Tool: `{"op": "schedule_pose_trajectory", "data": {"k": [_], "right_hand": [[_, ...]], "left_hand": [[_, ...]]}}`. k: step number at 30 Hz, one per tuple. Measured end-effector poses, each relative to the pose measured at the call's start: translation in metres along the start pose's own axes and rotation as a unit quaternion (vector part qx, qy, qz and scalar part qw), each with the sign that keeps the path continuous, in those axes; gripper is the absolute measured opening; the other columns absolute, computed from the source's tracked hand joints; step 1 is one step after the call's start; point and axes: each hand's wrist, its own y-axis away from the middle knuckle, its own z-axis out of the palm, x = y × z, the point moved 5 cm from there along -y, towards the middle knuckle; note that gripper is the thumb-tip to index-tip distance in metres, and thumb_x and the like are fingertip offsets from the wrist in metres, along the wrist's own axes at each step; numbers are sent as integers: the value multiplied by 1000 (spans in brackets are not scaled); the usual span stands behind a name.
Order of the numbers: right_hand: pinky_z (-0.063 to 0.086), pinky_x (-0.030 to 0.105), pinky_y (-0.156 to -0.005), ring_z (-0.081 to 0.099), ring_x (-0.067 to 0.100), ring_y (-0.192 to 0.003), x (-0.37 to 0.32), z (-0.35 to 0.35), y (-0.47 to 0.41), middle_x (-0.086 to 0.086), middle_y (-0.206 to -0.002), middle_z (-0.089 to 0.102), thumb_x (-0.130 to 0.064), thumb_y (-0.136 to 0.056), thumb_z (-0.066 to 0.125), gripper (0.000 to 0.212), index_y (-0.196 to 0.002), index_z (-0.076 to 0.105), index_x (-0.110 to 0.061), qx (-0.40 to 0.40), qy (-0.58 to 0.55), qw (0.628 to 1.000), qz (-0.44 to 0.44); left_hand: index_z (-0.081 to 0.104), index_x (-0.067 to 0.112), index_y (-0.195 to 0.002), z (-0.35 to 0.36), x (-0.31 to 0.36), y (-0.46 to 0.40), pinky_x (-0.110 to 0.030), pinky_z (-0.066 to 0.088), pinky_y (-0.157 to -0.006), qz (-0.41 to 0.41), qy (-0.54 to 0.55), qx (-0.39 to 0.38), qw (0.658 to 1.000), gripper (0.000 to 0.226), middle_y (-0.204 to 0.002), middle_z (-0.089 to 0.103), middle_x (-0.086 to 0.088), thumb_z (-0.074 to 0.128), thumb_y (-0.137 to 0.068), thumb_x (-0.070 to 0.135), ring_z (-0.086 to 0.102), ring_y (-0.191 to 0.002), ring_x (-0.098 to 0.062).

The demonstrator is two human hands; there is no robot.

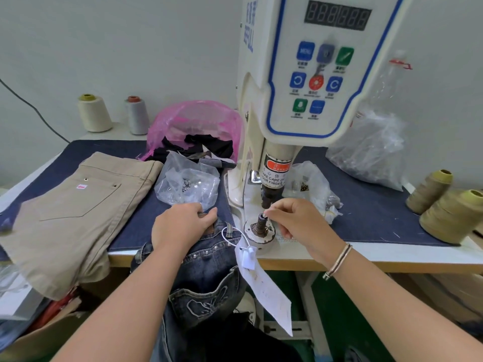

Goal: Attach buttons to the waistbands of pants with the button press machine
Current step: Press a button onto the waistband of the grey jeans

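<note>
Button press machine (300, 100), upright on table (366, 253). Right hand (295, 220): fingertips pinched on a small pale piece, probably a button (266, 213), atop lower die (261, 224). Left hand (180, 226): closed, gripping denim pants (206, 259) waistband beside the die. Khaki pants (75, 210) lie left.

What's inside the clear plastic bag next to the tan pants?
The clear bag holds a small heap of silvery metal pieces, likely button parts. Crumpled plastic blurs them, so their exact type and count cannot be told. The left hand covers the bag's near edge.
</note>
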Motion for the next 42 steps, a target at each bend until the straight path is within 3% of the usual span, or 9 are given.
{"op": "schedule_pose_trajectory", "data": {"k": [7,19,23,27,32,35,38,40,42], "right_hand": [[39,4,-52,51,-9,-54,-10,-4,-3,-17,-52,54,-23,-83,69,22,-64,59,-28,49,125,988,-74],[37,17,-54,46,1,-54,2,-3,-3,-10,-61,51,-21,-85,66,12,-77,58,-20,56,16,998,-25],[38,12,-57,45,-2,-55,7,-2,28,-14,-59,53,-19,-87,64,15,-73,58,-17,72,48,991,-99],[45,10,-81,59,-3,-91,-6,21,55,-20,-93,64,-22,-86,63,11,-95,63,-27,-13,77,974,-210],[24,29,-116,33,5,-138,-27,49,52,-9,-148,38,-14,-86,57,63,-142,30,-25,-269,-51,948,-165],[34,35,-111,46,17,-130,-29,51,50,4,-138,52,-40,-78,60,65,-136,43,-17,-332,9,939,-96],[35,55,-102,47,48,-116,-17,44,51,39,-124,48,-62,-55,53,104,-122,46,18,-357,98,928,-39],[46,36,-92,60,34,-95,-13,40,50,34,-102,61,-56,-54,58,90,-109,58,16,-353,114,926,-65],[43,5,-62,59,-2,-60,1,29,42,-8,-68,65,-49,-55,66,31,-77,76,-28,-282,89,955,-28]], "left_hand": [[50,21,-60,0,0,0,-26,28,-49,-2,6,-3,1000,52,-60,53,6,42,-87,65,49,-60,-17],[51,21,-60,-2,0,1,-26,30,-50,-5,18,-3,1000,52,-59,55,7,43,-86,65,50,-59,-15],[42,14,-56,-8,1,-3,-27,30,-53,33,235,-104,966,53,-50,41,8,59,-88,52,40,-51,-12],[52,21,-52,-42,18,11,-16,29,-46,109,379,-263,881,45,-51,37,8,65,-81,52,34,-47,-9],[66,11,-69,-81,50,33,-14,28,-44,167,404,-343,831,36,-49,40,8,68,-74,47,33,-44,-7],[69,19,-65,-103,70,36,-13,33,-44,200,413,-367,809,32,-50,46,9,73,-66,51,41,-45,-5],[70,25,-62,-112,81,29,-13,39,-47,225,384,-372,815,28,-53,52,11,71,-65,52,49,-47,-4],[69,18,-68,-105,78,22,-13,41,-51,215,347,-367,836,33,-58,54,7,69,-68,52,51,-51,-7],[67,13,-75,-93,72,17,-15,41,-57,208,293,-364,859,46,-63,55,6,66,-68,59,52,-56,-7]]}}
